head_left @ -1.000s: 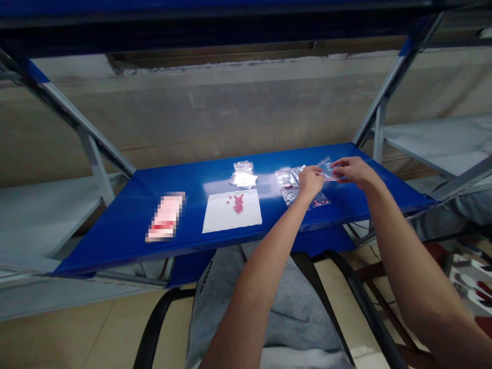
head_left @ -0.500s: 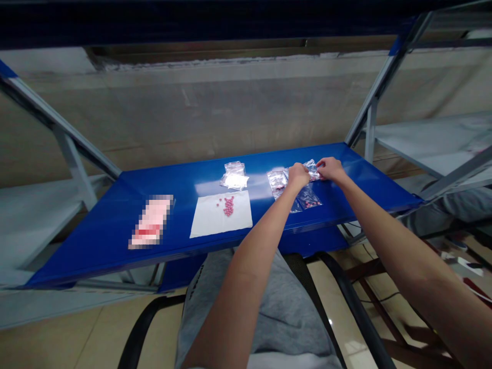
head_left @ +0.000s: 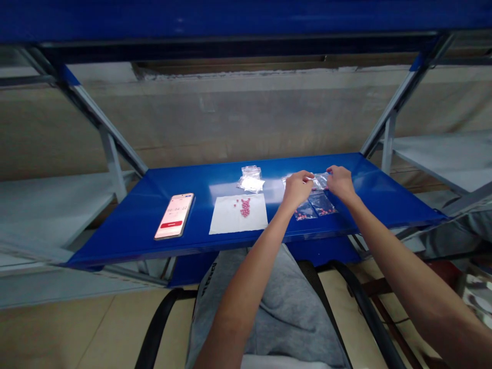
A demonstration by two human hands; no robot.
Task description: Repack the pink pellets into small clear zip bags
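My left hand (head_left: 298,190) is over the far row of small clear plastic bags, thumb and fingers pinched at the left edge of a shiny plastic bag (head_left: 320,181). At that bag's right edge, my right hand (head_left: 340,181) has its fingers closed on the plastic. Nearer to me lie two more bags, a left one (head_left: 306,210) and a right one (head_left: 323,203), both with pink beads at the bottom. Part of the far row is hidden behind my left hand. Left of the hands, loose pink beads (head_left: 245,207) lie on a white sheet (head_left: 223,218).
A stack of flat clear bags (head_left: 251,179) lies behind the white sheet. A phone (head_left: 174,215) with a lit screen is at the left of the blue table (head_left: 126,225). Slanted metal posts (head_left: 392,110) flank the table, and a blue shelf (head_left: 246,23) hangs above.
The camera view has shifted, so the table appears farther right. Both hands stay at the far bag, which now looks flatter between them. The phone's screen has become visible.
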